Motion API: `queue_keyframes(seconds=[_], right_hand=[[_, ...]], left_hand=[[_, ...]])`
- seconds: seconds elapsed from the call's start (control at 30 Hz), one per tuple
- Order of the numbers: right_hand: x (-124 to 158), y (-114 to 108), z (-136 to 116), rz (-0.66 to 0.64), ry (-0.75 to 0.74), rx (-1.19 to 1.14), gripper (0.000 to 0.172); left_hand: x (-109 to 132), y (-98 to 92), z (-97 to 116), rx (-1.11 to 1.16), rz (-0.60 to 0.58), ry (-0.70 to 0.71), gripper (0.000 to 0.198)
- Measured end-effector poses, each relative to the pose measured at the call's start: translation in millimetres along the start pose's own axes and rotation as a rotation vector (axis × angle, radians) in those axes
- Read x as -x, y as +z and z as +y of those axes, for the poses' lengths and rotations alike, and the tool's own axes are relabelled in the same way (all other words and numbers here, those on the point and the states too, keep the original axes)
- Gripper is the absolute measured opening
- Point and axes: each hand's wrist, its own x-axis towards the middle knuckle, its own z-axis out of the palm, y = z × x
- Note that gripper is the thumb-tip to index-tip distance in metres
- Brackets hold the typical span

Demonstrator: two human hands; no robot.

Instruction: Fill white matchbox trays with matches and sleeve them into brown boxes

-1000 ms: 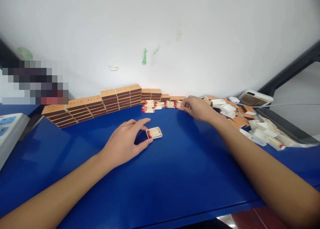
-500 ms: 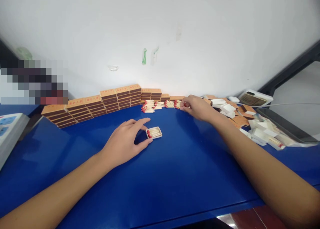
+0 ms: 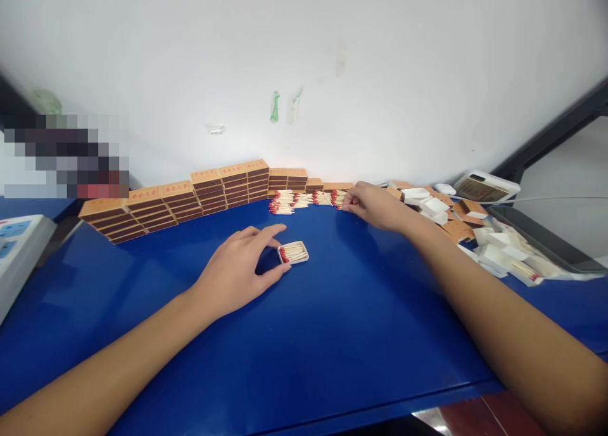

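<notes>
A small white matchbox tray (image 3: 295, 253) filled with red-headed matches lies on the blue table. My left hand (image 3: 240, 262) is at its left end, thumb on the near corner and another finger at the far corner, with the index finger stretched out beyond it. My right hand (image 3: 373, 205) reaches to the back, its fingertips pinched together at the right end of a row of loose matches (image 3: 322, 198). The matches lie in several small bunches. My fingers partly hide what is in the pinch.
Stacked orange matchboxes (image 3: 199, 194) line the wall at the back left. On the right lie loose sleeves (image 3: 460, 230), white trays (image 3: 494, 255), a phone (image 3: 546, 239) and a white device (image 3: 487, 187) with a cable. A power strip (image 3: 21, 246) stands at the left edge.
Almost nothing differs. The fingertips of my right hand have shifted very slightly at the matches; my left hand and the tray stay put.
</notes>
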Motion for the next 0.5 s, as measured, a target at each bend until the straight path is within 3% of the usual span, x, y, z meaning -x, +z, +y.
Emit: queue_keyframes(seconds=[0.5], right_hand=[[-0.1,-0.7,5.9,-0.023,-0.043,-0.065,0.013]], left_hand=[[0.4,1.8,-1.4,-0.001,0.006,-0.004,0.060]])
